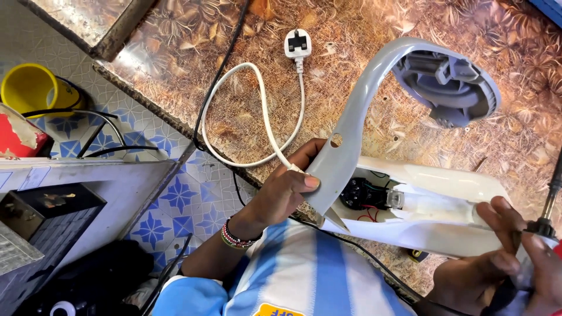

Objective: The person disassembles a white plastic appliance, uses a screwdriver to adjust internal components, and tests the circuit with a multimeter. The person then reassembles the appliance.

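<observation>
Your left hand [290, 187] is closed around the narrow end of a curved grey handle cover [357, 117], thumb pressed flat on its outer face just below a small round hole. The cover arcs up and away from you and ends in a round grey base piece [448, 82] with ribbed fittings inside, held above the counter [175, 52].

Your right hand [503, 257] wraps the far end of the opened white appliance body [433, 199], fingers curled over its top edge. The same grip also seems to pinch a dark tool with a thin metal shaft [550, 199], though the picture edge cuts it off, so the exact hold cannot be told.

Between your hands the white body lies open, showing a black round part [354, 193] with red and dark wires and a small clear piece beside it. The body sits just over your striped blue and white shirt [310, 275].

A white power cord [263, 111] runs from your left hand in a loop across the patterned brown counter to its white plug [297, 44]. A yellow cup [26, 85] stands on the blue tiled floor, well apart.
</observation>
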